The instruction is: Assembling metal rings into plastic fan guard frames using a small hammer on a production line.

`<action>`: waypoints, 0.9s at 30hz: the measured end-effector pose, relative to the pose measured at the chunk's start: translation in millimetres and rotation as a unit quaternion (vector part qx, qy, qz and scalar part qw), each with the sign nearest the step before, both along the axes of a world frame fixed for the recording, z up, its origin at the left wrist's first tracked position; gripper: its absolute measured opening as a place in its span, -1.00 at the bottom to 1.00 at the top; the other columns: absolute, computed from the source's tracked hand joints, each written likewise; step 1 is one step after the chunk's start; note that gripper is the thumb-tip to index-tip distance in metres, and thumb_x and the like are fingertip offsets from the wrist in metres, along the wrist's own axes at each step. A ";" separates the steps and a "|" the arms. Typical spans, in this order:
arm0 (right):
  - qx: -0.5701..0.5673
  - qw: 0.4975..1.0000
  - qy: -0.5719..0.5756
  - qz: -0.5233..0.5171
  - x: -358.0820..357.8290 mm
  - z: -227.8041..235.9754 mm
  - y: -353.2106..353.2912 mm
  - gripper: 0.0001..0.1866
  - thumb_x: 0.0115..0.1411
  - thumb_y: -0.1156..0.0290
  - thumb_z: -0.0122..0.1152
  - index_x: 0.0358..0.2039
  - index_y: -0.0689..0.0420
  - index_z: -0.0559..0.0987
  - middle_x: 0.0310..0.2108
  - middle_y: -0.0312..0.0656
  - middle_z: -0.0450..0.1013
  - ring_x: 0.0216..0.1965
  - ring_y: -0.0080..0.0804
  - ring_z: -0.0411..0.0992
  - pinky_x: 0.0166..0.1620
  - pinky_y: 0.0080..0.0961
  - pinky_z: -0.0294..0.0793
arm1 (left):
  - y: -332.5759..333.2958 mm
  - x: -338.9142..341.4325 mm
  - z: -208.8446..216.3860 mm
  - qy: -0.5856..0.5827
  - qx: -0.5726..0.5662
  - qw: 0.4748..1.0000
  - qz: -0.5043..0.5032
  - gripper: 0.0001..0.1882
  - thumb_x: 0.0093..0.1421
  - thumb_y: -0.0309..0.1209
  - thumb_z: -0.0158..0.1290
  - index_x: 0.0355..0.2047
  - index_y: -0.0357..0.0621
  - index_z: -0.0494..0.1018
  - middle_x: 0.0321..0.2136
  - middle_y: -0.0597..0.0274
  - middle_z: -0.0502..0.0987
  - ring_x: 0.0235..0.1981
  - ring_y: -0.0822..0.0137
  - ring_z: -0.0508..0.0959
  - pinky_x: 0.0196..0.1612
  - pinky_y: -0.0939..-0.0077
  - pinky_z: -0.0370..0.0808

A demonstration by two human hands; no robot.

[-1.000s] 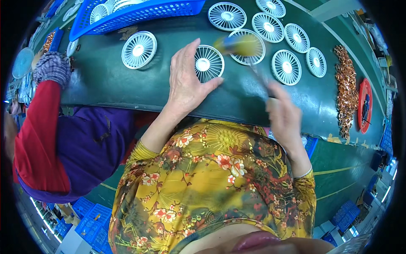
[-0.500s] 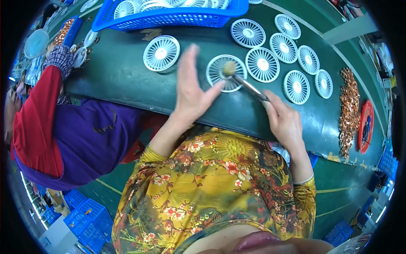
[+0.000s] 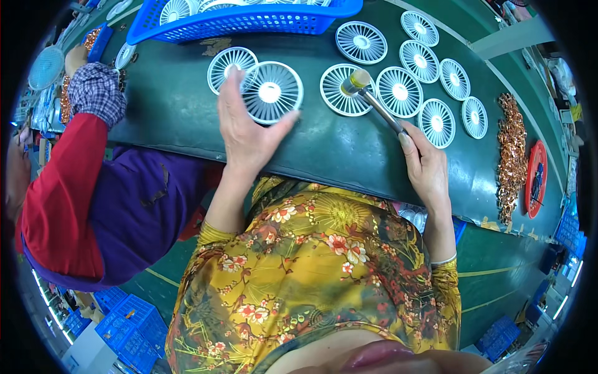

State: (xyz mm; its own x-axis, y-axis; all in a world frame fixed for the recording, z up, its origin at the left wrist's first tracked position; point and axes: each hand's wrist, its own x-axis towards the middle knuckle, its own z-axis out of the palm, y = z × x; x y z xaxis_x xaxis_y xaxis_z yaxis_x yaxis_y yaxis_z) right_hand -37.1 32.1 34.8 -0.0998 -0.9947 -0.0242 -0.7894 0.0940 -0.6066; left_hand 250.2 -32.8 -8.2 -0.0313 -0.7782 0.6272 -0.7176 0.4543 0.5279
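My left hand [image 3: 246, 138] spans a white slotted disc [image 3: 270, 93], thumb at one edge and fingers along the other. That disc overlaps a second white disc [image 3: 223, 70] at the left. In my right hand [image 3: 427, 165] is a small mallet [image 3: 385, 111] with a pale yellow head and metal shaft. The mallet's head is over the far right part of another slotted disc [image 3: 334, 93], in front of me. Whether the head touches the disc I cannot tell. Right beside it lies one more white disc [image 3: 399, 91].
Several white discs [image 3: 436, 123] lie on the green table [image 3: 168, 106] to the right. A blue basket [image 3: 249, 28] of discs stands at the back. Copper-coloured parts [image 3: 512, 159] and a red tray [image 3: 536, 181] are far right. A co-worker's arm [image 3: 68, 174] reaches in at left.
My left hand has moved left, and a disc now shows between its thumb and fingers, overlapping the left one. The mallet's head has risen slightly and shifted right.
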 end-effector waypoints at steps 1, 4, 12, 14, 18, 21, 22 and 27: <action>0.003 1.000 0.001 -0.001 -0.2 0.4 -0.3 -0.70 0.29 0.19 0.06 -0.06 0.03 0.56 -0.52 -0.08 0.50 -0.49 -0.13 0.50 -0.36 -0.32 0.45 | 8.5 -5.6 5.7 0.011 0.044 0.999 -0.025 0.11 -0.25 -0.30 0.44 0.23 -0.42 0.04 0.02 -0.22 0.36 0.04 -0.09 0.40 0.10 0.13 0.34; -0.004 1.000 0.012 -0.007 3.5 12.7 -1.4 -0.70 0.29 0.20 0.07 -0.05 0.02 0.57 -0.57 -0.09 0.47 -0.58 -0.25 0.46 -0.44 -0.40 0.41 | 22.9 -16.6 -0.4 -0.018 0.117 0.990 -0.077 0.12 -0.26 -0.27 0.44 0.25 -0.36 0.04 0.07 -0.17 0.33 0.07 -0.09 0.37 0.13 0.12 0.32; -0.228 0.965 -0.055 0.116 24.8 21.9 10.2 -0.71 0.25 0.44 0.07 -0.02 0.12 0.52 -0.38 -0.05 0.55 -0.52 -0.19 0.52 -0.41 -0.34 0.49 | 19.9 -22.0 -2.7 -0.018 0.133 0.988 -0.073 0.13 -0.26 -0.29 0.43 0.27 -0.30 0.01 0.09 -0.13 0.32 0.09 -0.06 0.36 0.14 0.12 0.31; -0.024 0.986 0.075 0.145 27.2 1.6 10.4 -0.73 0.25 0.34 0.10 -0.05 0.04 0.53 -0.38 0.01 0.53 -0.48 0.00 0.50 -0.43 -0.19 0.49 | 18.4 -23.1 -0.4 -0.013 0.135 0.988 -0.078 0.12 -0.26 -0.30 0.43 0.26 -0.29 0.03 0.08 -0.12 0.33 0.08 -0.05 0.36 0.13 0.13 0.32; -0.107 0.985 -0.005 0.138 24.0 17.2 3.4 -0.71 0.22 0.33 0.16 -0.04 0.06 0.54 -0.32 0.02 0.54 -0.40 -0.01 0.52 -0.39 -0.28 0.51 | 18.5 -22.5 -3.7 -0.012 0.142 0.988 -0.062 0.11 -0.27 -0.30 0.43 0.25 -0.27 0.03 0.08 -0.10 0.33 0.08 -0.05 0.36 0.13 0.13 0.32; -0.132 0.979 -0.098 0.120 32.3 32.3 7.6 -0.70 0.22 0.39 0.16 -0.03 0.10 0.52 -0.22 0.04 0.53 -0.31 -0.04 0.54 -0.29 -0.31 0.53 | 19.0 -24.7 -8.5 -0.014 0.141 0.988 -0.059 0.12 -0.26 -0.29 0.43 0.25 -0.27 0.02 0.07 -0.10 0.34 0.08 -0.05 0.36 0.13 0.13 0.31; -0.137 0.978 -0.060 0.147 34.1 23.0 6.0 -0.70 0.22 0.37 0.15 -0.02 0.08 0.52 -0.25 0.04 0.54 -0.34 -0.03 0.53 -0.31 -0.28 0.53 | 18.0 -24.7 -7.5 -0.003 0.161 0.984 -0.071 0.11 -0.24 -0.28 0.42 0.26 -0.28 0.02 0.08 -0.11 0.33 0.09 -0.06 0.35 0.14 0.13 0.30; -0.041 0.986 0.077 0.144 29.4 0.3 -4.8 -0.71 0.26 0.24 0.10 -0.04 0.00 0.53 -0.43 -0.04 0.54 -0.47 0.02 0.50 -0.46 -0.16 0.47 | 13.9 -14.7 -4.6 0.027 0.096 0.989 -0.109 -0.11 -0.16 -0.30 0.37 0.18 -0.27 0.22 0.08 -0.14 0.36 0.15 -0.10 0.32 0.21 0.09 0.24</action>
State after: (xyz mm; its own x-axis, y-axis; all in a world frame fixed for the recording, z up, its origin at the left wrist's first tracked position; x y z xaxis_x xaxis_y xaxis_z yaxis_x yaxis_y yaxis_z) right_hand -7.7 27.3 35.2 0.1905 -0.9803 0.0517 -0.8593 -0.1920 -0.4740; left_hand 235.6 -18.9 -12.8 -0.1823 -0.8613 0.4742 -0.5820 0.4833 0.6540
